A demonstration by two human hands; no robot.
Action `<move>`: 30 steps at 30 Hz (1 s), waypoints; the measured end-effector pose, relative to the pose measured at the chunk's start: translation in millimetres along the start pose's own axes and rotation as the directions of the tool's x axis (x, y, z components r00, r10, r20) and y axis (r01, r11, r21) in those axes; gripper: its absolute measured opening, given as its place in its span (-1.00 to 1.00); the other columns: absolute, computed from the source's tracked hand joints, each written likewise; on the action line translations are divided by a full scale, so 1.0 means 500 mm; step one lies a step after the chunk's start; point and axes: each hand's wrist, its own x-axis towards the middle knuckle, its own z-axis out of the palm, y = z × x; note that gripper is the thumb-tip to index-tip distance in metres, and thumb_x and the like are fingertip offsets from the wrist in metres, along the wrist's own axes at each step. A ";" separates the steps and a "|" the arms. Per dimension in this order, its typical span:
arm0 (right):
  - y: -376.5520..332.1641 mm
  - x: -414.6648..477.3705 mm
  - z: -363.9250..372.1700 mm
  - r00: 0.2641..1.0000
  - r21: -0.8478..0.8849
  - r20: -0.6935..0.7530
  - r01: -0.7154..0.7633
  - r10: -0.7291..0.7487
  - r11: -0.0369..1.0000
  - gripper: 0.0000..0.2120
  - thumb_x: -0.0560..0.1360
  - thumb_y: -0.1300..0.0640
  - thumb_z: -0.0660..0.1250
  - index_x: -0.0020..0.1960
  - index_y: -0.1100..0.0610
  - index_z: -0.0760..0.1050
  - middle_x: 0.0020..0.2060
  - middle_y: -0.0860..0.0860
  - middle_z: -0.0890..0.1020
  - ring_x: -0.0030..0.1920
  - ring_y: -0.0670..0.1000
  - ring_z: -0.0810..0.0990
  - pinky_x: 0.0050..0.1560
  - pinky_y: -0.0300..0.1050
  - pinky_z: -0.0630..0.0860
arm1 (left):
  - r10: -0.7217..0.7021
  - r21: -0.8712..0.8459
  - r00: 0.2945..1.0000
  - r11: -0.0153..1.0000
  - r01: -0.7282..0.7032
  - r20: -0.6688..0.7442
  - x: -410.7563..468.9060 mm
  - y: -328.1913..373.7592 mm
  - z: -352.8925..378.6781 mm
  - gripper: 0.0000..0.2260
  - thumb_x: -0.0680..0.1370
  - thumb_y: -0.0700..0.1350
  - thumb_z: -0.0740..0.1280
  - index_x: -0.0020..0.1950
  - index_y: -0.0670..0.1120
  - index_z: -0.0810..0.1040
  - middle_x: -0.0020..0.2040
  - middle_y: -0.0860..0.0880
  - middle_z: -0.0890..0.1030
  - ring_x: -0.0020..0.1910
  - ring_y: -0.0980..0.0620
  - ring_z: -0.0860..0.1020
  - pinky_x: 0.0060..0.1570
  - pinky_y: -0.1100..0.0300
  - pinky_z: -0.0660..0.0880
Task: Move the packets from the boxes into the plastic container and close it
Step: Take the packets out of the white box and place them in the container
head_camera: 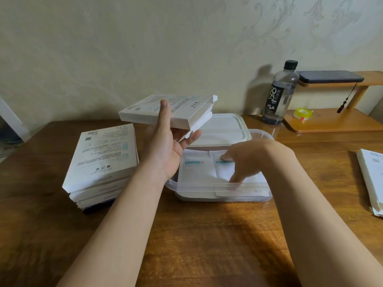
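Head view: left hand [174, 146], grip clamped on an opened box [165, 110] held above the counter [207, 235], long axis left-to-right, open end facing the plastic container [261, 134]. Right hand [246, 160], grip apart, fingers spread on packets [199, 172] lying flat inside the container, just below and right of that open end; probably the nearer hand for emptying the box. Lid [223, 123] lies behind; stack of boxes [103, 160] at left.
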 end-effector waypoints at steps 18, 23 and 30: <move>0.044 -0.030 -0.019 0.997 0.060 -0.027 -0.065 0.067 0.996 -0.07 0.37 -0.03 0.58 0.60 -0.03 0.15 0.49 0.04 0.39 0.46 0.17 0.37 0.44 0.13 0.35 | -0.001 -0.009 1.000 1.000 0.001 0.002 -0.001 -0.002 0.000 -0.63 0.63 0.14 0.31 0.28 -0.08 0.55 0.10 -0.10 0.73 0.08 -0.05 0.70 -0.19 0.10 0.64; 0.038 -0.024 -0.026 0.996 -0.098 0.090 0.004 0.005 0.995 0.07 0.33 -0.17 0.58 0.63 -0.11 0.01 0.54 -0.01 0.31 0.52 0.13 0.29 0.47 0.14 0.30 | 0.004 -0.013 1.000 1.000 -0.004 0.007 -0.001 -0.002 -0.001 -0.61 0.63 0.14 0.31 0.31 -0.11 0.54 0.13 -0.12 0.71 0.10 -0.06 0.70 -0.20 0.10 0.64; 0.046 -0.019 -0.005 0.991 -0.303 0.133 0.066 -0.027 0.951 0.07 0.36 -0.18 0.55 0.63 -0.11 -0.07 0.48 0.08 0.39 0.38 0.13 0.43 0.33 0.05 0.43 | -0.002 -0.021 1.000 1.000 0.002 0.010 -0.002 -0.002 -0.002 -0.64 0.63 0.14 0.31 0.27 -0.08 0.56 0.11 -0.11 0.72 0.11 -0.07 0.70 -0.19 0.10 0.64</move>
